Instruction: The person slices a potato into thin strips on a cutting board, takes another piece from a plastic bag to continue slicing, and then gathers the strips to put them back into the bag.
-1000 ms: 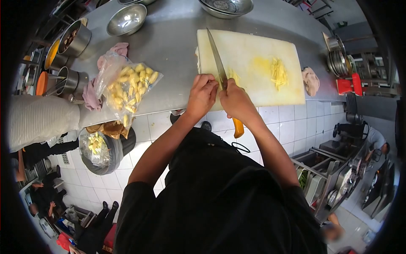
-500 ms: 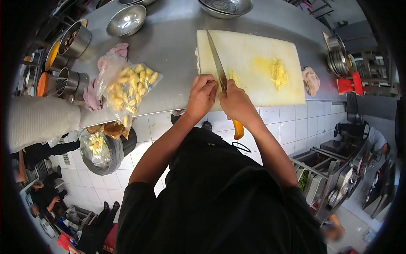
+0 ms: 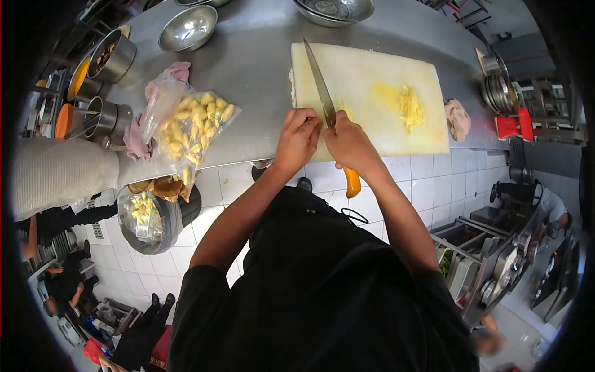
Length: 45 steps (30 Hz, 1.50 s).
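Right hand [image 3: 351, 142] gripping knife [image 3: 320, 82]; left hand [image 3: 298, 140] alongside

- We see a bowl [image 3: 188, 30] on the far left of the surface [image 3: 254, 68].
- We have stacked bowls [image 3: 338, 15] farther right.
- We find dark pieces in a tall pot [image 3: 118, 61] at left.
- We spot a crumpled cloth [image 3: 458, 119] near the right end.
- Below us runs a tiled floor [image 3: 416, 186].
- We notice a person [image 3: 550, 203] at far right.
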### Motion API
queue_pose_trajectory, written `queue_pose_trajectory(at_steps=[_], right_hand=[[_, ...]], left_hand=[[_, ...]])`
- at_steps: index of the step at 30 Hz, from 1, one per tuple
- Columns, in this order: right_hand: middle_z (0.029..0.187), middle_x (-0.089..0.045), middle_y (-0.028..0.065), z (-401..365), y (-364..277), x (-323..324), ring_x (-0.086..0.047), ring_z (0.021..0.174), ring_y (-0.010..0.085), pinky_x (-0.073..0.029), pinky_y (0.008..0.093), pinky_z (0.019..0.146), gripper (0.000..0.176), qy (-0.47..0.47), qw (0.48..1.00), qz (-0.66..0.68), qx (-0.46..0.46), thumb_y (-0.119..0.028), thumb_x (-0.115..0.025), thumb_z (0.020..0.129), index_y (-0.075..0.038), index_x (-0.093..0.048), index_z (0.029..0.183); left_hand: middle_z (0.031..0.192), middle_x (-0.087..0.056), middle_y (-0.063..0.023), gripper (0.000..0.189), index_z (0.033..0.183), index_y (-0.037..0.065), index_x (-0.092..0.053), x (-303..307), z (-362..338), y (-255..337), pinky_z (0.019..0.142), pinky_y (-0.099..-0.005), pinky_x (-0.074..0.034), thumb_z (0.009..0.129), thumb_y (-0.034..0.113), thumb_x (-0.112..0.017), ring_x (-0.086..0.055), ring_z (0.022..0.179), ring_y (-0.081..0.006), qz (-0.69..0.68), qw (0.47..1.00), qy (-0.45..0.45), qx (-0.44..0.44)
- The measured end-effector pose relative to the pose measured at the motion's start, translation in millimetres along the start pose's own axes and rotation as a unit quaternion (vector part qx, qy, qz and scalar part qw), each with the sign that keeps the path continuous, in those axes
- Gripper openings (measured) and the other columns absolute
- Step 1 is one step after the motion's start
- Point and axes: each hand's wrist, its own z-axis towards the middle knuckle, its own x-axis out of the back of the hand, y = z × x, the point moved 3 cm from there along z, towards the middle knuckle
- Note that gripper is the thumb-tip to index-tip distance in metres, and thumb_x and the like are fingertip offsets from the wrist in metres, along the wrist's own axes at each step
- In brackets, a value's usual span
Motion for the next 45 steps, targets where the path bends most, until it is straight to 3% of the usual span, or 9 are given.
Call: queue_pose_trajectory(at_steps=[2, 6, 11, 14, 20, 23, 26, 30, 45], right_hand=[[0.074, -0.067, 0.0240, 0, 10, -6, -0.068, 0.053, 0.0325, -0.058, 0.0426, 0.056, 0.035, 0.018, 0.999, -0.035, 0.023, -0.017, -0.048, 0.099, 0.010, -0.049, 0.122], [0.096, -0.067, 0.0383, 5, 21, -19, -0.066, 0.098, 0.0536, -0.050, 0.0581, 0.091, 0.029, 0.047, 0.997, -0.046, 0.046, -0.016, -0.051, 0.097, 0.009, -0.048, 0.110], [0.098, -0.066, 0.0388, 6, 22, -23, -0.064, 0.102, 0.0540, -0.048, 0.0586, 0.094, 0.028, 0.044, 0.997, -0.044, 0.038, -0.016, -0.051, 0.097, 0.008, -0.048, 0.109], [0.093, -0.068, 0.0363, 10, 21, -26, -0.069, 0.089, 0.0505, -0.054, 0.0555, 0.085, 0.027, 0.087, 0.988, -0.094, 0.080, -0.017, -0.051, 0.098, 0.008, -0.048, 0.108], [0.081, -0.069, 0.0290, 7, 4, 4, -0.068, 0.054, 0.0382, -0.058, 0.0457, 0.063, 0.028, 0.008, 0.999, -0.010, 0.038, -0.018, -0.049, 0.099, 0.008, -0.047, 0.107], [0.086, -0.069, 0.0324, -6, -3, 2, -0.071, 0.069, 0.0446, -0.058, 0.0507, 0.073, 0.028, -0.010, 1.000, -0.024, -0.016, -0.017, -0.049, 0.099, 0.009, -0.048, 0.108], [0.091, -0.068, 0.0369, 4, 19, -13, -0.069, 0.087, 0.0514, -0.054, 0.0560, 0.085, 0.028, 0.042, 0.996, -0.054, 0.052, -0.017, -0.049, 0.098, 0.009, -0.048, 0.109], [0.097, -0.066, 0.0404, 3, 17, -19, -0.064, 0.099, 0.0553, -0.048, 0.0592, 0.093, 0.029, 0.041, 0.998, -0.036, 0.039, -0.017, -0.049, 0.098, 0.010, -0.048, 0.109], [0.094, -0.067, 0.0383, 13, 23, -26, -0.065, 0.095, 0.0545, -0.050, 0.0585, 0.088, 0.027, 0.079, 0.993, -0.057, 0.066, -0.017, -0.051, 0.098, 0.008, -0.049, 0.108]], left_hand=[[0.103, -0.065, -0.0093, 0.018, 0.095, -0.002, -0.072, -4, -1, 0, 0.082, -0.0396, -0.052, 0.079, -0.009, -0.073, -0.060, 0.096, -0.0310, -0.010, 1.000, 0.004, 0.004], [0.103, -0.065, -0.0092, 0.017, 0.096, -0.002, -0.072, -2, -1, -2, 0.082, -0.0397, -0.052, 0.080, -0.008, -0.074, -0.060, 0.096, -0.0309, -0.016, 1.000, 0.002, 0.005], [0.103, -0.065, -0.0092, 0.016, 0.096, -0.002, -0.071, -2, 0, -2, 0.083, -0.0400, -0.052, 0.080, -0.007, -0.074, -0.060, 0.096, -0.0311, -0.017, 1.000, -0.003, 0.002], [0.103, -0.065, -0.0093, 0.016, 0.096, -0.003, -0.072, -1, 0, -2, 0.084, -0.0398, -0.052, 0.080, -0.007, -0.074, -0.060, 0.096, -0.0311, -0.014, 1.000, -0.012, 0.002], [0.104, -0.065, -0.0099, 0.016, 0.096, -0.003, -0.072, -1, -1, -1, 0.085, -0.0392, -0.053, 0.081, -0.006, -0.074, -0.061, 0.097, -0.0312, -0.002, 1.000, -0.018, 0.008], [0.104, -0.065, -0.0100, 0.015, 0.096, -0.003, -0.072, -4, 1, -4, 0.085, -0.0392, -0.052, 0.082, -0.006, -0.074, -0.061, 0.097, -0.0314, -0.010, 1.000, 0.002, 0.008], [0.103, -0.065, -0.0100, 0.014, 0.096, -0.002, -0.072, -3, -3, -2, 0.084, -0.0395, -0.052, 0.083, -0.006, -0.074, -0.060, 0.097, -0.0314, -0.005, 1.000, 0.006, 0.008], [0.103, -0.065, -0.0099, 0.015, 0.097, -0.002, -0.072, -3, 0, -3, 0.083, -0.0402, -0.051, 0.082, -0.006, -0.074, -0.060, 0.096, -0.0314, -0.011, 1.000, 0.011, 0.010], [0.101, -0.063, -0.0089, 0.017, 0.093, -0.001, -0.071, -3, 2, -5, 0.081, -0.0402, -0.052, 0.078, -0.007, -0.075, -0.060, 0.095, -0.0310, -0.016, 1.000, 0.000, -0.001]])
